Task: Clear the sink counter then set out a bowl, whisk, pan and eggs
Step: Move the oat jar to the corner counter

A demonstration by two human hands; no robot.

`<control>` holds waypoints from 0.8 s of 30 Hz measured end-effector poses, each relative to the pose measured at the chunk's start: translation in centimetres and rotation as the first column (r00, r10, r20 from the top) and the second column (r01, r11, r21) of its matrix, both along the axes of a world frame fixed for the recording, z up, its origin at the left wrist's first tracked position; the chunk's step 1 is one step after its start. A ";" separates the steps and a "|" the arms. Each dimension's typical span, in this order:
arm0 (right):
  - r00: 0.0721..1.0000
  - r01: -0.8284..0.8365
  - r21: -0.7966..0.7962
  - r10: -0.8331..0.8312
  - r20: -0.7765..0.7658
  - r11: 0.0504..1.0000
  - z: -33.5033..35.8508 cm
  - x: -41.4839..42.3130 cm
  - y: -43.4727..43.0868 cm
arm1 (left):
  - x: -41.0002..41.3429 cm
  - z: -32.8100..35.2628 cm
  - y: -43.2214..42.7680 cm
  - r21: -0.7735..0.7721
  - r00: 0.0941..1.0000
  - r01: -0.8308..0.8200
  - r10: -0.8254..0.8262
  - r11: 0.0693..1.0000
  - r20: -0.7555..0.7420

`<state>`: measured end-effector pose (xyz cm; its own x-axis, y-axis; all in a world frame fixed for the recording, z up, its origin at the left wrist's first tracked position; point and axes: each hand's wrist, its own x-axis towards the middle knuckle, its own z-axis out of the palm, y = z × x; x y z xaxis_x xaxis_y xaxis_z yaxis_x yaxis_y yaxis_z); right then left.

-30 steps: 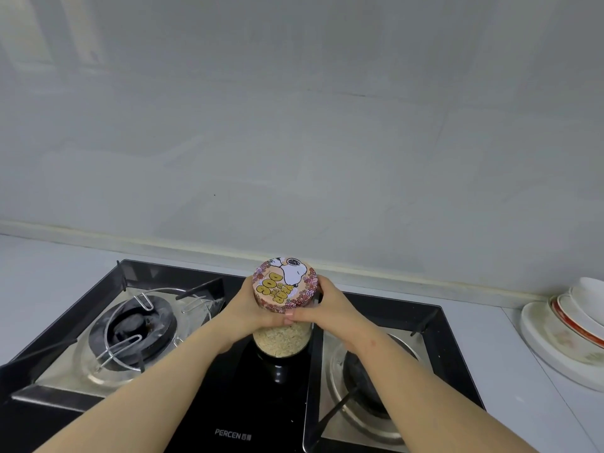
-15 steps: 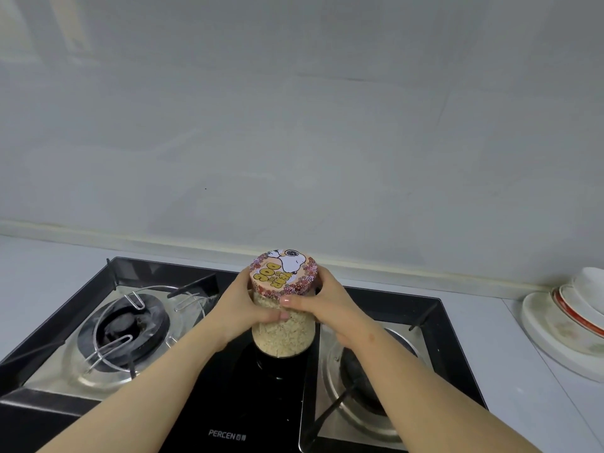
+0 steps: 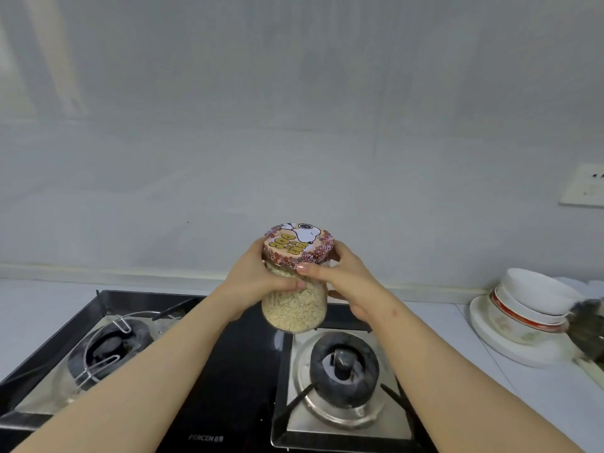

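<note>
The left hand (image 3: 258,280) and right hand (image 3: 344,279) both curl around a clear glass jar of beige grains (image 3: 294,313), just under its round pink cartoon-printed lid (image 3: 298,245). The jar is held upright above the middle of a black glass gas hob (image 3: 228,371). At right, stacked white bowls (image 3: 536,299) sit on a white plate (image 3: 510,349).

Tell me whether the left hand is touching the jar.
Touching. The head view shows the left hand wrapped around the jar, its fingers curled across the glass.
</note>
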<state>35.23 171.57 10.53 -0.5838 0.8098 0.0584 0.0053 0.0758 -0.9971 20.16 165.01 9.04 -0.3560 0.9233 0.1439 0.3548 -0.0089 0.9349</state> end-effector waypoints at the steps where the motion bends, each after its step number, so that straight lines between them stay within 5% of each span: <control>1: 1.000 0.016 0.010 -0.016 -0.004 1.000 0.4 0.8 -0.2 | 0.9 0.5 -0.1 0.007 1.000 0.003 -0.003 1.000 -0.008; 24: 0.942 0.327 -0.046 -0.322 0.091 0.944 -2.2 33.5 1.6 | 32.1 -2.9 7.3 -0.103 0.931 0.364 -0.357 0.926 0.079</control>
